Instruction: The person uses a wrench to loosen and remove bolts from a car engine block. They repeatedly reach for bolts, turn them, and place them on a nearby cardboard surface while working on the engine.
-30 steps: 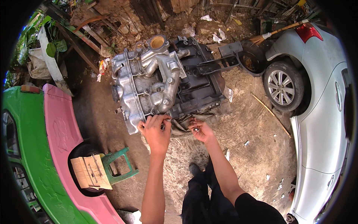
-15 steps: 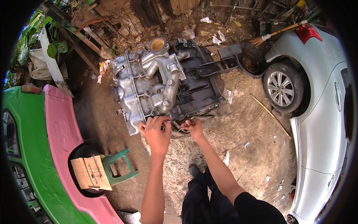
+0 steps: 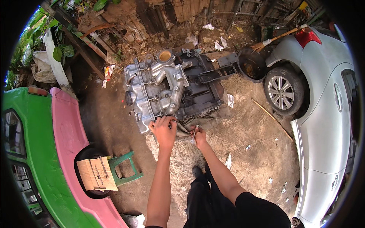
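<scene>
An engine block with a ribbed silver cover and curved intake pipes (image 3: 173, 85) lies on the ground in front of me, its right half dark metal. At the cover's near end is my left hand (image 3: 164, 133), its fingers bent and closed against the edge; what they grip, if anything, is hidden. My right hand (image 3: 200, 139) is closed on a small slim metal piece (image 3: 195, 133), whose kind is too small to tell. It stays just off the engine's near side, over a crumpled grey cloth (image 3: 184, 129) tucked beneath the block.
To the left, a green plastic stool (image 3: 127, 169) stands beside a tyre carrying cardboard (image 3: 88, 174) with thin rods, next to a green and pink vehicle body (image 3: 70, 121). On the right are a silver car (image 3: 323, 133), a black bucket (image 3: 251, 68), a broom (image 3: 279, 37) and a stick (image 3: 272, 118).
My right hand has turned and drawn slightly back from the engine, with the metal piece now more upright. My left hand keeps its place at the cover's edge. The view has shifted slightly.
</scene>
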A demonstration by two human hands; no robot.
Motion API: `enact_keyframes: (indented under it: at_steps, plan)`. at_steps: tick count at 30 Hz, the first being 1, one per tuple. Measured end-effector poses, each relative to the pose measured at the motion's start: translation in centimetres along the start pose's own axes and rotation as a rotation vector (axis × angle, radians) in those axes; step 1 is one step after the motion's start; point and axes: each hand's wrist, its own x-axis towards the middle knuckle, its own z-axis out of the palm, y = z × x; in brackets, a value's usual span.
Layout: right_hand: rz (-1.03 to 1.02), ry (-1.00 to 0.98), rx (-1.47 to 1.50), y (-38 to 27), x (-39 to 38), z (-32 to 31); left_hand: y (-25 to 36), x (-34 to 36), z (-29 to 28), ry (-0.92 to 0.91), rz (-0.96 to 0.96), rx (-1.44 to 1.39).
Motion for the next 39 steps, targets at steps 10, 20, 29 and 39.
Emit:
enact_keyframes:
  at_steps: [10,20,29,39]
  plan:
    - [0.276,-0.086,0.341,-4.3,-0.1,0.2,0.1,-0.1,0.1,0.009,-0.019,-0.018]
    - [0.383,-0.099,0.318,-7.3,0.7,-0.4,0.3,0.1,-0.2,-0.009,-0.053,-0.018]
    - [0.379,-0.1,0.404,-6.0,1.4,-0.6,0.1,0.1,-0.3,-0.024,-0.037,-0.043]
    - [0.381,-0.028,0.773,-6.3,1.5,0.2,0.0,0.1,-0.5,-0.02,0.084,-0.037]
